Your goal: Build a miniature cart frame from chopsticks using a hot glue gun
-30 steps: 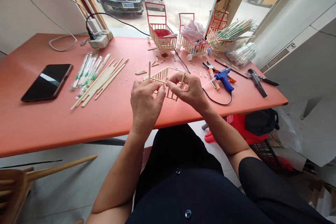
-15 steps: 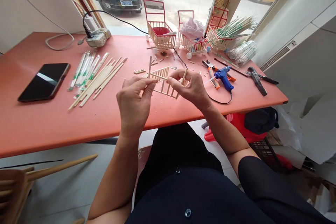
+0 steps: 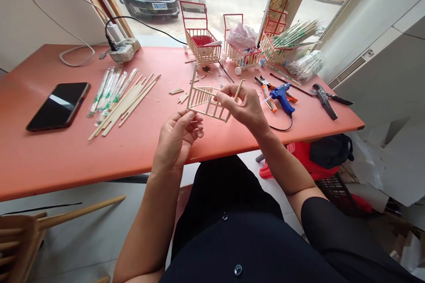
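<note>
My right hand [image 3: 245, 108] holds a small basket frame [image 3: 205, 101] made of thin wooden sticks, lifted a little above the orange table [image 3: 66, 150]. Its fingers pinch the frame's right side, and one stick pokes up past them. My left hand [image 3: 177, 138] hangs just below and left of the frame, near the table's front edge. Its fingers are loosely curled, with nothing visible in them, and they do not touch the frame.
A pile of chopsticks [image 3: 122, 99] and a black phone [image 3: 59, 105] lie to the left. A blue glue gun [image 3: 282, 96], pliers [image 3: 265, 88] and cutters [image 3: 323, 101] lie to the right. Three small red-and-wood carts [image 3: 202, 46] stand along the window, with a power strip [image 3: 122, 49] at the back left.
My left hand has let go of the stick frame and dropped toward the table's front edge. My right hand has kept the frame and turned it slightly upward.
</note>
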A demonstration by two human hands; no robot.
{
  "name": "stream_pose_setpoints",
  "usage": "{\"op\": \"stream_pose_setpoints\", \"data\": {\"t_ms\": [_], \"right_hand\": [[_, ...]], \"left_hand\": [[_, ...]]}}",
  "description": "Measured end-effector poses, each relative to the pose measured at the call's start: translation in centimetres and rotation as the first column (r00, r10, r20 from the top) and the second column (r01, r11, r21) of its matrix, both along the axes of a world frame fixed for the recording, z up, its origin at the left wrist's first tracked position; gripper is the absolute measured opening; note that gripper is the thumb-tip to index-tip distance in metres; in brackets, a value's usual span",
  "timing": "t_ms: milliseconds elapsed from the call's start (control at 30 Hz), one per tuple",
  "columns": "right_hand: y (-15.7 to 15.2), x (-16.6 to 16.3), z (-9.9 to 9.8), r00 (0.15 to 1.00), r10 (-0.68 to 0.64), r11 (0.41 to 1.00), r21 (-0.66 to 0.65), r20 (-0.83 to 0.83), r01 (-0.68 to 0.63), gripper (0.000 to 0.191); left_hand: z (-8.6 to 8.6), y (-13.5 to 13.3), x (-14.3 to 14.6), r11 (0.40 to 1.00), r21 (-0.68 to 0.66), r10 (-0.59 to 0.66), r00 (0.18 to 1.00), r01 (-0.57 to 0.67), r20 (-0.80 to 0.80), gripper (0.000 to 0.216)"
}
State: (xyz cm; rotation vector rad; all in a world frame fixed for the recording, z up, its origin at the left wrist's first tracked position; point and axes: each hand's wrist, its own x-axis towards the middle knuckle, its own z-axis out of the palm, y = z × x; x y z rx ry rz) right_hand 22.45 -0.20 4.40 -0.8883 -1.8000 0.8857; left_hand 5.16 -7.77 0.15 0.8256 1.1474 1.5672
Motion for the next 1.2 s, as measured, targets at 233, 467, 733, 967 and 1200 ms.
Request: {"op": "stream_pose_setpoints", "data": {"t_ms": [233, 467, 733, 967, 1200], "right_hand": [[0.4, 0.3, 0.1, 0.998, 0.066, 0.998, 0.019, 0.012, -0.066, 0.031], [1.9, 2.1, 1.2, 0.966, 0.216, 0.972, 0.067, 0.14, -0.227, 0.036], [3.1, 3.7, 2.7, 0.908, 0.34, 0.933, 0.033, 0.245, -0.358, 0.044], [5.3, 3.0, 4.1, 0.809, 0.478, 0.866, -0.031, 0.343, -0.499, 0.034], [6.0, 2.6, 4.2, 0.807, 0.464, 0.871, -0.021, 0.365, -0.491, 0.04]], "left_hand": [[1.4, -1.4, -1.1, 0.875, 0.375, 0.475, 0.693, -0.307, -0.543, 0.008], [4.5, 1.0, -2.8, 0.87, 0.492, 0.377, 0.616, 0.021, -0.692, 0.015], [6.6, 1.8, -2.6, 0.788, 0.575, 0.45, 0.43, 0.222, -0.783, 0.02], [8.6, 3.5, -3.4, 0.836, 0.349, 0.263, 0.249, 0.424, -0.932, 0.026], [9.0, 5.0, -4.7, 0.901, 0.2, 0.118, 0.225, 0.385, -0.967, 0.014]]}}
